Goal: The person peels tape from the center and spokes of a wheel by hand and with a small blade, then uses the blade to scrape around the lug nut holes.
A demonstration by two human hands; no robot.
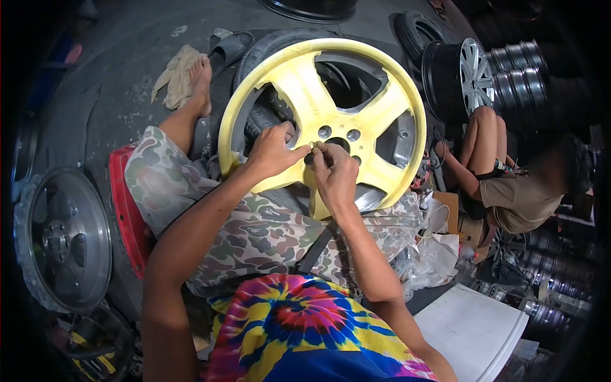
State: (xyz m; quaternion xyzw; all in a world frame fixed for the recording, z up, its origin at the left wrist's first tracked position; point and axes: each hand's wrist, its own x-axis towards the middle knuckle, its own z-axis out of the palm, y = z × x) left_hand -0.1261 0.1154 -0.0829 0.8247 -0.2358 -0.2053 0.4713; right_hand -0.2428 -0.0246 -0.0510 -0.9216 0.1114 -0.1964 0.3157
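Note:
A five-spoke wheel rim (305,95), its face covered in pale yellow, leans toward me over my lap. My left hand (273,153) lies on the lower left spoke, its fingers curled and its thumb stretched to the edge of a bolt hole by the hub. Right beside that thumb, my right hand (336,173) pinches its thumb and fingers together at the same bolt hole. Whatever is between the fingertips is too small or hidden to name. Bare grey metal shows between the spokes and inside the bolt holes.
Black tires (254,70) lie beneath and behind the rim. A grey rim (67,239) stands at left near a red seat (127,210). At right another person (522,197) sits by stacked rims (519,73). A white panel (471,331) and plastic bags (426,261) lie at lower right.

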